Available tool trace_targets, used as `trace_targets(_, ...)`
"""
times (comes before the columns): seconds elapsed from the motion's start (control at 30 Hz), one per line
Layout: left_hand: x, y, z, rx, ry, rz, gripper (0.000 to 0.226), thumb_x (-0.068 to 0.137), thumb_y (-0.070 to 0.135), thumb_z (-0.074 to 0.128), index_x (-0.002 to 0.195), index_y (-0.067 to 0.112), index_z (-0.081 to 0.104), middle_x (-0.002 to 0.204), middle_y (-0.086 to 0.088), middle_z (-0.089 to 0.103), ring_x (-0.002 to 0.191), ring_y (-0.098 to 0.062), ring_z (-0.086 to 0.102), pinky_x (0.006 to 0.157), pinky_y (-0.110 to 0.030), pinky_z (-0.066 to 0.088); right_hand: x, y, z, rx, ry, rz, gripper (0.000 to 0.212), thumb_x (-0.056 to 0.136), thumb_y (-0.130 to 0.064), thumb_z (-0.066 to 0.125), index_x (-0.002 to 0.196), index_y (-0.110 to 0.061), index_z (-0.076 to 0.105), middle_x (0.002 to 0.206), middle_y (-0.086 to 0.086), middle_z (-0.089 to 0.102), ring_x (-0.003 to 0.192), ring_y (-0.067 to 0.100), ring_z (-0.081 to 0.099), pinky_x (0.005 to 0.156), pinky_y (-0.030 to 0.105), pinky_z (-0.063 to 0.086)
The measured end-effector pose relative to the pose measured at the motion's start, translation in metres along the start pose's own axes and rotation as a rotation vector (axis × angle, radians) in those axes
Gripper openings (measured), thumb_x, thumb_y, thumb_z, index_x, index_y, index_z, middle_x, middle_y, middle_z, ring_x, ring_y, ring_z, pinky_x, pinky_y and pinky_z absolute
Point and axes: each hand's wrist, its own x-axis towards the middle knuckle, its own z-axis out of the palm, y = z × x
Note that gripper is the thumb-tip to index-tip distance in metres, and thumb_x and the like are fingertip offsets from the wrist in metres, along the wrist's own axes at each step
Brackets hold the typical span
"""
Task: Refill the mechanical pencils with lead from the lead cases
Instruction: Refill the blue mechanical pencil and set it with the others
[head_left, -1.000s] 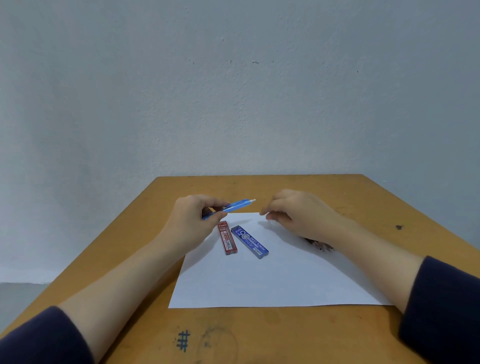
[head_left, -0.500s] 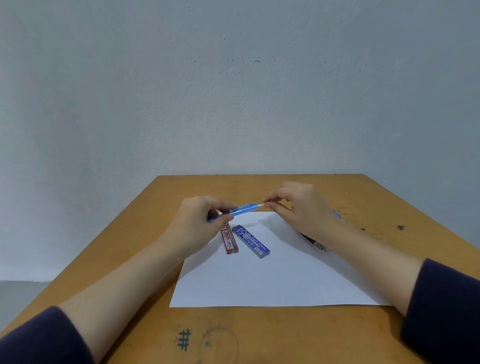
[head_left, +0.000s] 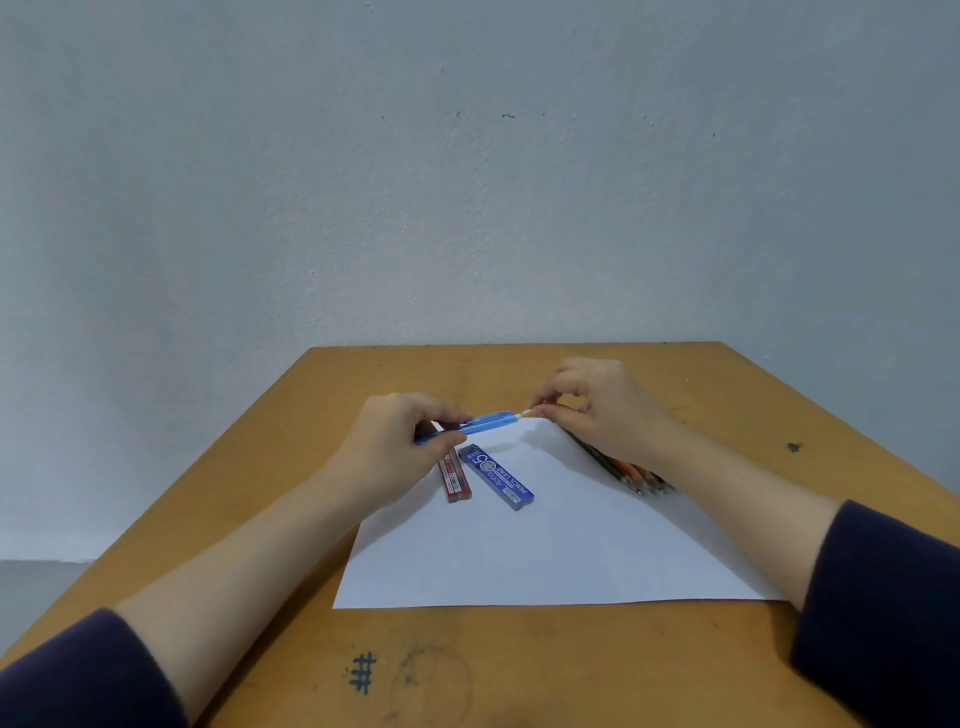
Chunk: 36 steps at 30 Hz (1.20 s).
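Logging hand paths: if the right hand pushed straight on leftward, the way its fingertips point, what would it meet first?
The blue pencil, whose white end the right hand pinches; beyond it, probably the left hand gripping the barrel.

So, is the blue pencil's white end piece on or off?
On: the white end piece sits flush on the blue pencil; right hand pinches it, left hand grips the barrel.

White paper (head_left: 545, 551) on wooden table (head_left: 519, 670)
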Motion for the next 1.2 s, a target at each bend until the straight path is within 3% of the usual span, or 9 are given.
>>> trace_targets(0.07,0.0,0.0,-0.001,0.011,0.01,-0.018,0.022,0.087,0.01,0.068,0.107,0.017,0.073,0.073,0.018,0.06,0.063,-0.001,0.054,0.059,-0.007,0.038,0.001,0.005,-0.002,0.004,0.014,0.03,0.004,0.081,-0.018,0.073,0.084,-0.017,0.075,0.078,-0.006,0.062,0.074,0.012,0.057,0.068,0.032,0.047)
trace_targets(0.23,0.0,0.002,-0.004,-0.018,0.036,-0.058,0.025,0.087,0.008,0.066,0.11,0.016,0.072,0.073,0.022,0.058,0.06,0.012,0.053,0.055,-0.005,0.038,0.003,0.011,-0.014,-0.055,-0.16,0.116,0.005,0.08,-0.02,0.074,0.083,-0.022,0.076,0.077,-0.01,0.058,0.076,0.007,0.05,0.073,0.035,0.045)
trace_targets(0.43,-0.001,0.004,-0.004,-0.032,0.029,-0.074,0.024,0.088,0.01,0.066,0.11,0.018,0.072,0.071,0.021,0.059,0.06,0.01,0.055,0.054,-0.006,0.039,0.003,0.0,-0.008,-0.163,-0.367,0.129,0.005,0.079,-0.023,0.074,0.081,-0.027,0.075,0.077,-0.012,0.057,0.078,0.007,0.052,0.065,0.031,0.043)
trace_targets(0.53,-0.003,0.005,-0.004,-0.054,0.032,-0.083,0.023,0.087,0.008,0.067,0.107,0.018,0.073,0.067,0.019,0.06,0.057,0.007,0.053,0.055,-0.007,0.037,0.001,-0.003,-0.006,-0.186,-0.375,0.146,0.004,0.079,-0.024,0.073,0.081,-0.026,0.075,0.072,-0.016,0.053,0.072,0.002,0.049,0.059,0.027,0.035)
trace_targets(0.73,-0.003,0.003,-0.003,-0.078,0.02,-0.079,0.022,0.086,0.011,0.068,0.105,0.021,0.074,0.069,0.013,0.065,0.059,0.0,0.053,0.056,-0.01,0.039,0.001,-0.006,-0.009,-0.132,-0.313,0.218,0.01,0.069,-0.027,0.08,0.071,-0.027,0.07,0.074,-0.012,0.062,0.075,0.008,0.056,0.063,0.031,0.044)
trace_targets(0.83,-0.004,0.003,-0.002,-0.124,0.035,-0.075,0.024,0.085,0.008,0.067,0.103,0.023,0.074,0.068,0.018,0.064,0.059,-0.001,0.054,0.057,-0.01,0.04,0.003,-0.008,-0.01,-0.001,-0.212,0.275,0.013,0.07,-0.019,0.08,0.07,-0.025,0.069,0.07,-0.006,0.064,0.065,0.006,0.055,0.066,0.028,0.045)
trace_targets(0.93,-0.005,0.004,-0.001,-0.217,0.058,-0.104,0.027,0.085,0.006,0.065,0.099,0.026,0.074,0.068,0.01,0.067,0.057,-0.004,0.051,0.055,-0.014,0.04,0.004,-0.016,-0.01,0.22,-0.07,0.365,0.014,0.074,-0.012,0.079,0.077,-0.023,0.07,0.066,-0.003,0.064,0.056,-0.001,0.05,0.06,0.012,0.04)
trace_targets(1.07,-0.007,0.01,0.0,-0.345,0.092,-0.135,0.027,0.086,0.004,0.065,0.095,0.028,0.072,0.071,-0.003,0.071,0.058,-0.007,0.06,0.058,-0.012,0.044,0.004,-0.03,-0.006,0.621,0.08,0.495,0.016,0.077,-0.008,0.076,0.085,-0.02,0.07,0.073,0.01,0.071,0.063,0.014,0.064,0.068,0.027,0.052)
trace_targets(1.2,-0.01,0.02,0.001,-0.473,0.106,-0.14,0.027,0.084,0.0,0.067,0.094,0.026,0.071,0.073,0.0,0.073,0.069,-0.012,0.072,0.067,-0.015,0.053,0.003,-0.046,-0.004,0.847,0.16,0.541,0.015,0.079,-0.004,0.073,0.092,-0.013,0.071,0.075,0.008,0.072,0.064,0.015,0.067,0.059,0.02,0.048)
